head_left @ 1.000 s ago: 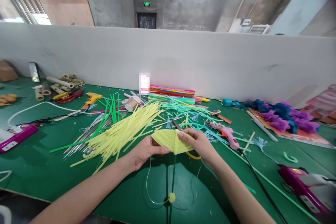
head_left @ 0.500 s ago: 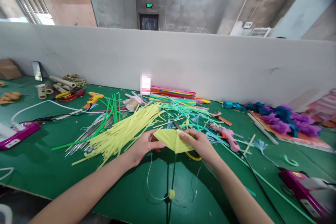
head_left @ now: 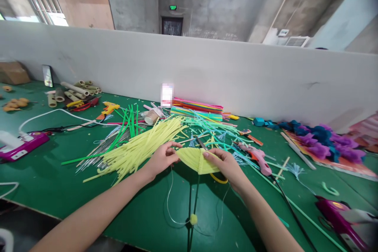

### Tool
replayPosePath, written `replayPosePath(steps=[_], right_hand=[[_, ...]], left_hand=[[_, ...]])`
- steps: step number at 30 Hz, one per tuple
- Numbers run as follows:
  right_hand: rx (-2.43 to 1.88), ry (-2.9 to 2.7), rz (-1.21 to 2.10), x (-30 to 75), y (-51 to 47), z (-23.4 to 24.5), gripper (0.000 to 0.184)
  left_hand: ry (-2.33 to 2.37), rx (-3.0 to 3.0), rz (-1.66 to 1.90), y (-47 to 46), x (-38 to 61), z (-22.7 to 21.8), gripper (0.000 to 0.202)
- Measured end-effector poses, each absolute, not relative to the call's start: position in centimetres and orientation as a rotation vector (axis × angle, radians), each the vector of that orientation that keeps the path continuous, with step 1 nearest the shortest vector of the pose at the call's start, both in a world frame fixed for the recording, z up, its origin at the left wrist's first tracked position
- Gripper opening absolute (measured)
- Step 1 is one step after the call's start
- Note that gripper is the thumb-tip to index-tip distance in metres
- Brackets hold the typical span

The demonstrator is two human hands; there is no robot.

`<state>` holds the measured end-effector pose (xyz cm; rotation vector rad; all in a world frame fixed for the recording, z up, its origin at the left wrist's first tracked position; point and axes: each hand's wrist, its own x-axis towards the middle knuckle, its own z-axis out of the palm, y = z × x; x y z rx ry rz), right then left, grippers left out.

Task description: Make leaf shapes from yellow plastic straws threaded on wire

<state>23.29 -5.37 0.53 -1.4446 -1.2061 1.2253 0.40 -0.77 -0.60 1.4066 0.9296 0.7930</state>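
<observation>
Yellow pipe-cleaner fan point(head_left: 190, 159) is held up between both hands, above the green tabletop point(head_left: 147, 212). Just changed: left thumb, laid across the fan's front a second ago, is now drawn back to its outer left tip, so more of the ribbed left half is exposed. Right grip is unchanged: the fan is clamped by the right hand point(head_left: 227, 165), thumb pressed on the front beside the raised midrib point(head_left: 201, 162). At the left hand point(head_left: 161, 159), thumb and fingers are spread slightly about the tip; whether it is pinched or only brushed cannot be told. As judged, the fan is now steadied mainly from the right, and the left fingers are freed for edge work.

Below the grip, a thin dark stem point(head_left: 197, 189) is seen running down from the fan's base to a small yellow pompom point(head_left: 193, 219). A clear thread point(head_left: 168, 199) is looped from under the left hand to near the pompom. Scissors point(head_left: 219, 180) are partly hidden behind the fan, yellow handle showing under the right hand. Loose yellow pipe cleaners point(head_left: 141, 145) are heaped left of and beyond the grip; a pink glue gun point(head_left: 260, 161) is laid to its right.
</observation>
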Motion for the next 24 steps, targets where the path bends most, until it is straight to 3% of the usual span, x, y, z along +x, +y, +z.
replayPosePath(steps=[5, 24], right_hand=[[-1.450, -1.198, 1.224, 23.10, -5.35, 0.59, 0.040], [-1.449, -1.260, 1.228, 23.39, -5.28, 0.34, 0.040]], left_hand=[[0.849, 1.335, 0.665, -0.51, -0.10, -0.35, 0.049], [0.732, 1.303, 0.751, -0.53, -0.34, -0.15, 0.047]])
